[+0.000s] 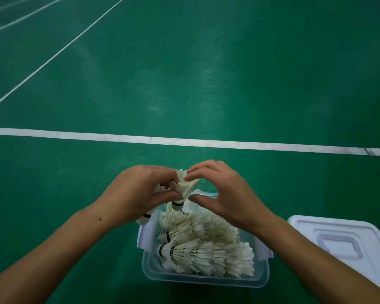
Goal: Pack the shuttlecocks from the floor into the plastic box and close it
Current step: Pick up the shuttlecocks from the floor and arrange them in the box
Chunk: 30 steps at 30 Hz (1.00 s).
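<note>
Box sitting on green floor, full of stacked shuttlecocks; lid lying just right of it. Above the far edge, left hand and right hand both pinching one shuttlecock, fingers curled.

Both hands pinch a white shuttlecock, cork down, above the clear plastic box of stacked shuttlecocks; lid lies right.
</note>
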### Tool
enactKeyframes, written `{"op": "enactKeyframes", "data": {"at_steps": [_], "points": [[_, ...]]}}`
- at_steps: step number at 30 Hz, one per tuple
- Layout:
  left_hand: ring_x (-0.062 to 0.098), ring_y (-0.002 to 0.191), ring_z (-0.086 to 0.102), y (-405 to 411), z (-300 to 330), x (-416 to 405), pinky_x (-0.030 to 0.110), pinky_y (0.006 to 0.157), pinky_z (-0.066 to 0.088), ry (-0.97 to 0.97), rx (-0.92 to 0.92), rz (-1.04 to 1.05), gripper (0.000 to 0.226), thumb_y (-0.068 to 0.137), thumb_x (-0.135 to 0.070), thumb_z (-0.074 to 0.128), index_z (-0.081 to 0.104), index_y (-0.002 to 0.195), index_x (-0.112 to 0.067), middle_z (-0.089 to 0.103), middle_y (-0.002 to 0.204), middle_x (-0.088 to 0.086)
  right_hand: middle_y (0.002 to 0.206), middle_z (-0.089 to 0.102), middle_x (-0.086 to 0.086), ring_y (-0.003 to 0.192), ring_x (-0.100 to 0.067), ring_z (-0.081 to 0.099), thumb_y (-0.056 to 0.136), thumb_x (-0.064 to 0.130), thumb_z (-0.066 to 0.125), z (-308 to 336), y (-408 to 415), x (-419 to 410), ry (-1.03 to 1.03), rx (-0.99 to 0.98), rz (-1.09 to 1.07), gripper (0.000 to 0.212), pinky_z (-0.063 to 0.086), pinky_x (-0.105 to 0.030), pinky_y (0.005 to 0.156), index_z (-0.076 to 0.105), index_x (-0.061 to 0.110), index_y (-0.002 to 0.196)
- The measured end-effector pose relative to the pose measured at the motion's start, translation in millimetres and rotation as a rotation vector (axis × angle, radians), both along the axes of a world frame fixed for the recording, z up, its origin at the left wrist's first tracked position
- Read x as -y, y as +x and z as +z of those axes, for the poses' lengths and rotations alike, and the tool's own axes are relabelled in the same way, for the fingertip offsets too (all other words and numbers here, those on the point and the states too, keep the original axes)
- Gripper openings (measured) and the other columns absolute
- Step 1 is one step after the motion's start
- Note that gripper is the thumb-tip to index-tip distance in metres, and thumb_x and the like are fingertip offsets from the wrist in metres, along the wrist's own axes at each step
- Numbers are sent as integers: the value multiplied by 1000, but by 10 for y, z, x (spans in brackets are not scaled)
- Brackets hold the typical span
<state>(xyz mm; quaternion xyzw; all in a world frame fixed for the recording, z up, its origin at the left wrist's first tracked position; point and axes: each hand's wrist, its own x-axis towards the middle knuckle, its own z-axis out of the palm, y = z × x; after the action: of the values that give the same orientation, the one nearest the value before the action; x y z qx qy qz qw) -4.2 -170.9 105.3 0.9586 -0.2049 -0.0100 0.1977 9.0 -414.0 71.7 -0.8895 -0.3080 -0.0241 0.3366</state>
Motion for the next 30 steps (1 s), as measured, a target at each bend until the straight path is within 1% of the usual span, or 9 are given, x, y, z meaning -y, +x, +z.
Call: {"op": "enactKeyframes", "data": {"at_steps": [4,8,11,16,19,22,25,27,30], "points": [[1,70,59,-9,-61,32,38,66,56,-132,-53,30,31,82,-65,69,63,104,-45,64,81,-25,121,64,15,113,-8,56,88,40,79,-23,-7,39,-1,6,-55,22,55,-38,91,73,28,105],[12,62,55,-78,-138,39,40,60,53,-277,-91,74,57,76,-70,65,51,128,-54,62,90,-19,115,67,19,111,-8,61,88,43,78,-76,-90,274,112,-44,-159,18,54,-38,92,76,31,102],[8,65,56,-162,-265,-22,35,63,53,-205,-107,128,66,76,-73,62,47,136,-52,62,86,-19,107,70,23,106,-6,64,88,46,75,-227,-238,564,180,-83,-323,18,56,-41,89,78,34,101],[-3,76,59,-200,-502,32,19,66,45,55,-104,138,47,87,-68,64,62,131,-51,63,88,-25,98,72,31,99,0,66,81,57,70,-420,-487,687,231,-178,-499,25,59,-34,84,79,41,97],[-3,81,63,-164,-649,110,22,73,51,160,-80,107,43,92,-70,57,64,130,-52,68,96,-24,90,69,38,96,6,66,81,53,77,-447,-523,525,216,-209,-515,19,58,-25,80,81,40,95],[-2,80,62,-115,-709,166,24,70,42,192,-68,96,39,94,-68,56,66,128,-51,69,98,-22,94,74,30,93,6,67,86,49,77,-501,-501,421,91,-223,-478,17,60,-30,82,82,38,98],[1,85,65,-68,-726,217,26,71,44,234,-82,68,38,96,-67,54,64,130,-53,69,101,-20,92,71,29,95,6,65,91,46,73,-535,-466,390,16,-254,-467,15,59,-32,86,82,36,99],[1,82,61,-39,-740,259,27,71,43,268,-94,43,36,99,-65,52,63,131,-54,69,105,-20,88,67,31,96,9,62,94,40,73,-539,-437,364,-5,-272,-439,12,52,-23,90,82,34,98],[1,78,50,-11,-754,304,27,69,37,289,-106,36,33,101,-62,51,63,131,-53,69,107,-19,79,66,30,94,10,61,97,31,72,-523,-399,308,-2,-360,-423,12,41,-3,84,84,29,93]]}}
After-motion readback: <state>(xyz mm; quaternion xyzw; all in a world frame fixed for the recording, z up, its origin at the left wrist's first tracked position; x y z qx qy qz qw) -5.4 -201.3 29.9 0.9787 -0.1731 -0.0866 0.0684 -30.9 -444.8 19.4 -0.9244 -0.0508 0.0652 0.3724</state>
